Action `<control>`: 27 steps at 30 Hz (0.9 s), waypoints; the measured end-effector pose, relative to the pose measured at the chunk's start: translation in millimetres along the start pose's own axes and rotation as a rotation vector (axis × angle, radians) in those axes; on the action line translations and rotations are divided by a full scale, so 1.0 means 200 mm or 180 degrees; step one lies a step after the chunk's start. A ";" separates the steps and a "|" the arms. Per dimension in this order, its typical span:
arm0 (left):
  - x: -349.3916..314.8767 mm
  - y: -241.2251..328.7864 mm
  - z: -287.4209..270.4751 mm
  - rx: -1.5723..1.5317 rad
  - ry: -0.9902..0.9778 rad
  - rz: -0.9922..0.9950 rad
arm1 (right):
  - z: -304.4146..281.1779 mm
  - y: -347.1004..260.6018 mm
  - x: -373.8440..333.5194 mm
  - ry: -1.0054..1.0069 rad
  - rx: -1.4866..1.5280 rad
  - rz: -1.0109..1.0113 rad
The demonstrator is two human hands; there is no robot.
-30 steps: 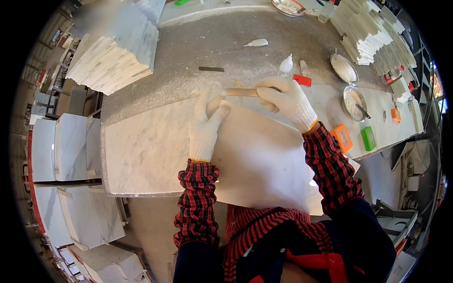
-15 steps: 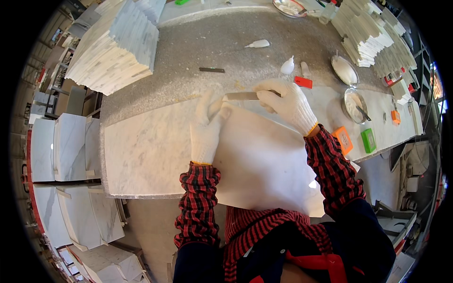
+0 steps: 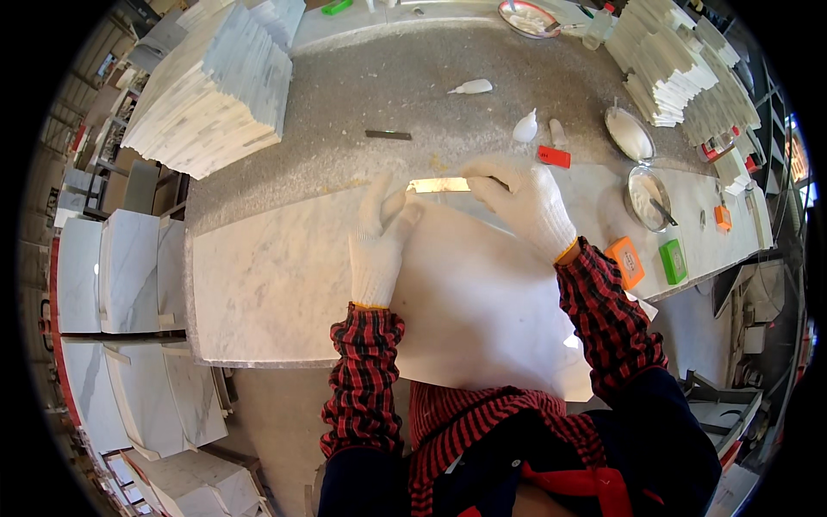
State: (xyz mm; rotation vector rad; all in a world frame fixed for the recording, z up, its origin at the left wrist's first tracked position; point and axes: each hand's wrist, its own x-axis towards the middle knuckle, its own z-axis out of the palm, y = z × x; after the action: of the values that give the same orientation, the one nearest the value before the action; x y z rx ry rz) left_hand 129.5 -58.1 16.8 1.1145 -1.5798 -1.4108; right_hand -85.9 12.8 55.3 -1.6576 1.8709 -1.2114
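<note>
A white polished stone slab [image 3: 482,293] stands tilted in front of me, its lower edge near my waist. My left hand [image 3: 377,246], in a white knit glove, is closed around its upper left corner. In my right hand [image 3: 521,198], gloved the same way, a flat metal scraper blade [image 3: 439,184] is pinched between thumb and fingers. The blade lies along the slab's top edge, its free end beside my left fingers, and it shines with golden light. Beneath lies a larger marble slab [image 3: 267,276] on the grey worktable [image 3: 362,82].
Tile stacks rise at the far left [image 3: 215,95] and far right [image 3: 663,69]. A second metal strip [image 3: 388,134], white squeeze bottles [image 3: 525,127], a red block [image 3: 554,156], bowls of white paste [image 3: 646,194], and orange [image 3: 625,263] and green blocks [image 3: 673,261] lie around.
The blade has turned from dull grey to bright gold as it catches light. My right hand is slightly lower; the left keeps its hold at the corner.
</note>
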 end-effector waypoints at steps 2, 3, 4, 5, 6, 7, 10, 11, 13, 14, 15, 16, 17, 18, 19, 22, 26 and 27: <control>0.00 -0.02 0.00 0.0145 0.0064 0.0107 | 0.00 0.01 0.00 0.0089 -0.0069 -0.0185; 0.00 -0.02 0.00 0.0216 0.0096 0.0161 | 0.00 0.01 0.00 0.0135 -0.0104 -0.0278; 0.00 0.00 0.01 0.0250 0.0039 0.0135 | 0.00 0.01 -0.01 0.0170 -0.0132 -0.0307; -0.01 0.05 0.01 0.0283 -0.0019 0.0109 | 0.00 0.02 -0.01 0.0206 -0.0161 -0.0335; -0.01 0.07 0.02 0.0316 -0.0079 0.0084 | -0.01 0.02 -0.02 0.0244 -0.0191 -0.0363; -0.01 0.06 0.02 0.0262 -0.0060 0.0121 | -0.01 0.00 -0.02 0.0238 -0.0074 -0.0253; -0.02 0.01 0.03 0.0158 -0.0064 0.0265 | -0.05 0.02 -0.06 0.0331 0.0332 0.0271; -0.02 0.01 0.03 0.0171 -0.0075 0.0328 | -0.07 0.05 -0.09 0.0414 0.0521 0.0563; -0.03 0.02 0.03 0.0257 -0.0054 0.0441 | -0.14 0.12 -0.15 0.0675 0.0771 0.0879; -0.03 0.02 0.03 0.0320 -0.0033 0.0492 | -0.19 0.16 -0.20 0.0862 0.0820 0.0907; -0.03 0.02 0.03 0.0384 -0.0011 0.0543 | -0.23 0.22 -0.24 0.1134 0.0896 0.1110; -0.03 0.01 0.04 0.0367 0.0024 0.0575 | -0.31 0.27 -0.29 0.1214 0.0856 0.1174; -0.03 -0.01 0.04 0.0349 0.0050 0.0608 | -0.36 0.34 -0.35 0.1460 0.0852 0.1289; -0.03 -0.02 0.04 0.0336 0.0090 0.0642 | -0.43 0.44 -0.42 0.1649 0.0883 0.1394; -0.03 -0.03 0.03 0.0387 0.0116 0.0643 | -0.50 0.50 -0.48 0.1873 0.0635 0.1463; -0.03 -0.04 0.03 0.0510 0.0171 0.0686 | -0.75 0.69 -0.68 0.2307 -0.0002 0.1910; -0.04 -0.03 0.04 0.0515 0.0283 0.0592 | -0.95 0.91 -0.85 0.2337 -0.1269 0.1991; -0.05 -0.02 0.04 0.0466 0.0304 0.0516 | -0.98 0.93 -0.86 0.2243 -0.1553 0.1981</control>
State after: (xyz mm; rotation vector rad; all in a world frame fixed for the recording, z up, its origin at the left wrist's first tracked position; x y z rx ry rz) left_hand 126.0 -46.1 12.2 1.0942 -1.6856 -1.1350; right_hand -305.2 232.7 -25.3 -0.6862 2.9940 -1.1874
